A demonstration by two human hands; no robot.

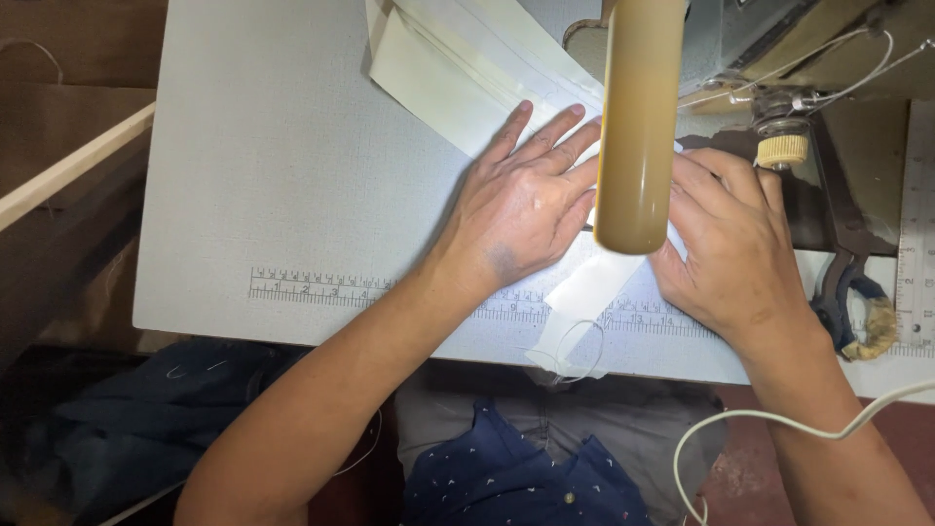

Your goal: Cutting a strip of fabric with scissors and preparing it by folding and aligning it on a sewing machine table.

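1. You are sitting at a pale grey sewing table, looking straight down at both of your bare hands.
2. Your left hand is lying flat and wide, fingers spread, pressing a strip of white fabric onto the table. It is gripping nothing.
3. Your right hand is resting palm down just beside it, across the other edge of the same strip. Its fingertips are hidden behind a tan cylinder, probably a lamp, so you cannot tell how far they are curling.
4. The strip is running between your hands, its near end hanging over the table's front edge with a loose loop of thread; the far end is joining a larger folded white piece at the top.
5. A printed ruler strip is running along the table's front edge, under both wrists.
6. The sewing machine is standing behind your right hand; scissors are lying to its right.
7. To guide well, you are keeping both palms light and level, holding the fabric taut between them, and keeping fingertips clear of the needle area, which is hidden here.
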